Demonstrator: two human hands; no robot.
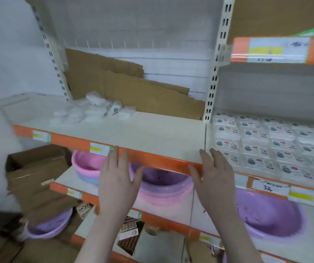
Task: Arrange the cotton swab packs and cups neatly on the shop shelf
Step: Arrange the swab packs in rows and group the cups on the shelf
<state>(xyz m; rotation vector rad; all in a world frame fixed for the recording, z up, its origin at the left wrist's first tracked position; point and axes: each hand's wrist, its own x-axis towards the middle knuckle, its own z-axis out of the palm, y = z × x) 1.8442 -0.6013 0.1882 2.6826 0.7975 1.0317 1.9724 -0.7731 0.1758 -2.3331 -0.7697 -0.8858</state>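
Holding nothing right now: left hand [117,179] and right hand [214,178] both hover flat, fingers straight and spread, just in front of the orange shelf edge [163,161]. Cotton swab packs [93,111] sit in a loose heap up at 11 o'clock, backed by torn cardboard [129,88]. Stacked boxed packs [270,141] fill 2 o'clock. Purple basins [160,185] sit below, behind the hands.

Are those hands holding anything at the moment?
No. The left hand and right hand are both open and empty, fingers straight, in front of the shelf's orange edge. The white packs lie untouched.
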